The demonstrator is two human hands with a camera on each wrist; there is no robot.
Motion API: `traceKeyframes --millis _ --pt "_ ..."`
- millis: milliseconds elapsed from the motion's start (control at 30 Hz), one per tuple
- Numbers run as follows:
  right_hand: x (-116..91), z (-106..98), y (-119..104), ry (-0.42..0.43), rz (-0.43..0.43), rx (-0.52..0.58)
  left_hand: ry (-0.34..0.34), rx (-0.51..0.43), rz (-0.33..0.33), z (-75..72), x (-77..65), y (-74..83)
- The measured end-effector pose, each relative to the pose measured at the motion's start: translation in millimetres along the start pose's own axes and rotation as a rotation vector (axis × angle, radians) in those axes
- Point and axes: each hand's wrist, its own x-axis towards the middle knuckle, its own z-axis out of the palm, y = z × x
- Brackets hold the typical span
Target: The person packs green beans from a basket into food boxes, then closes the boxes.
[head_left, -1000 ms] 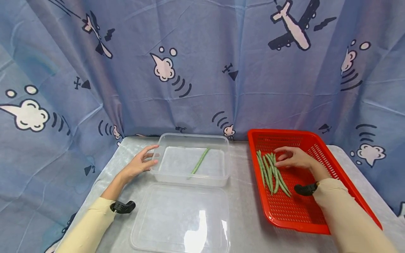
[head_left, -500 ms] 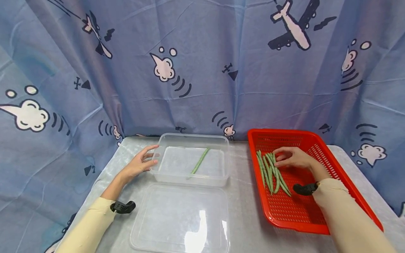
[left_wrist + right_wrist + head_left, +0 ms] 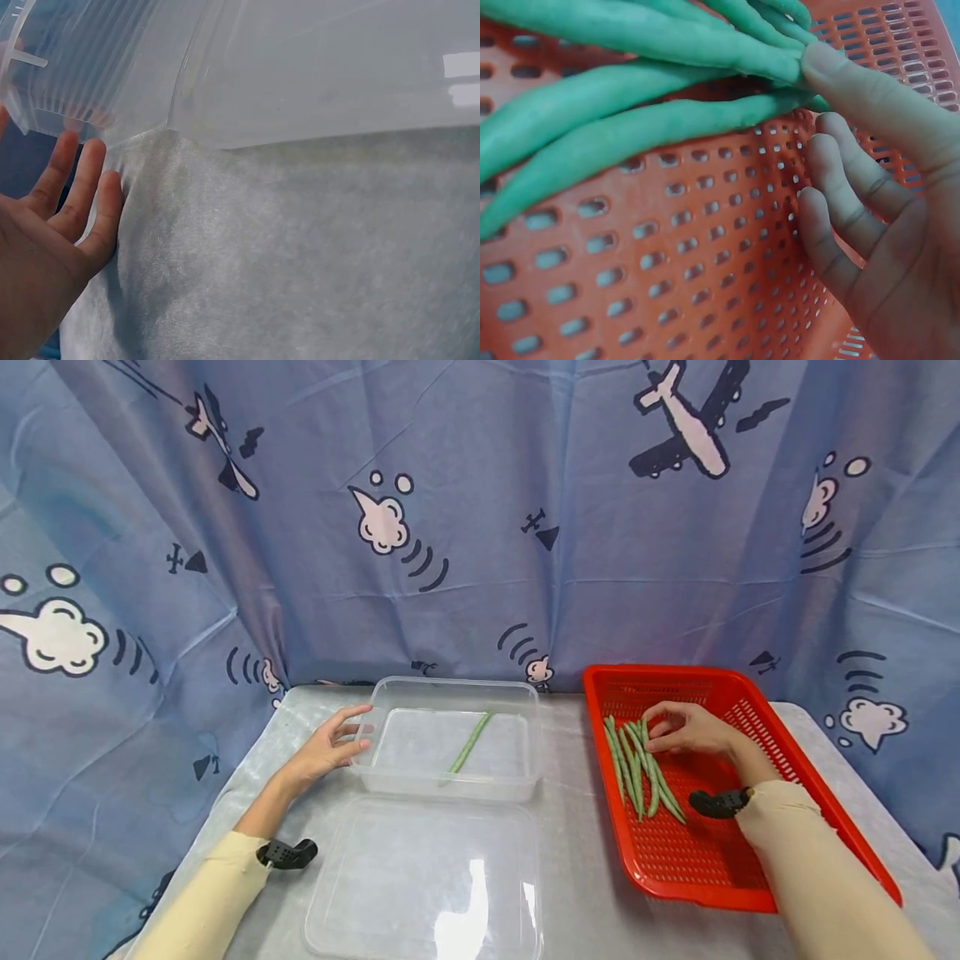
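Note:
In the head view, my right hand point(image 3: 693, 732) reaches into the red plastic basket point(image 3: 697, 864) and pinches the upper end of a green bean. Up close in the right wrist view, my thumb lies on the tip of that green bean point(image 3: 697, 43), and the other fingers curve below it. Several more green beans point(image 3: 628, 768) lie side by side along the basket's left part. My left hand point(image 3: 322, 753) has its fingers spread against the left side of a clear plastic container point(image 3: 453, 787). One green bean point(image 3: 470, 743) lies slantwise inside that container.
A clear flat lid point(image 3: 420, 868) lies on the pale table covering point(image 3: 577, 827), just in front of the container. Behind the table hangs a blue curtain point(image 3: 480, 552) printed with planes and clouds. The basket takes up the table's right side.
My right hand has shifted slightly at the bean tips, with thumb and finger drawn closer together on one bean. The head view has turned a little; my left hand stays at the container.

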Motion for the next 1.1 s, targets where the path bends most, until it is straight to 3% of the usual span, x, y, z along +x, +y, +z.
traceKeyframes --millis 267,433,800,1100 --pt "3 6 -5 -0.044 -0.039 0.069 0.005 -0.001 -0.013 1.5 -5.4 -5.1" --pt "9 6 -8 -0.033 -0.11 0.124 0.018 0.004 -0.012 1.4 -6.4 -4.5" --pt "4 1 -18 0.014 -0.149 0.188 0.009 0.0 0.0 1.3 -1.7 -0.3" --pt "1 -6 -19 0.03 -0.189 0.398 0.004 0.007 -0.009 1.8 -1.5 -1.0"
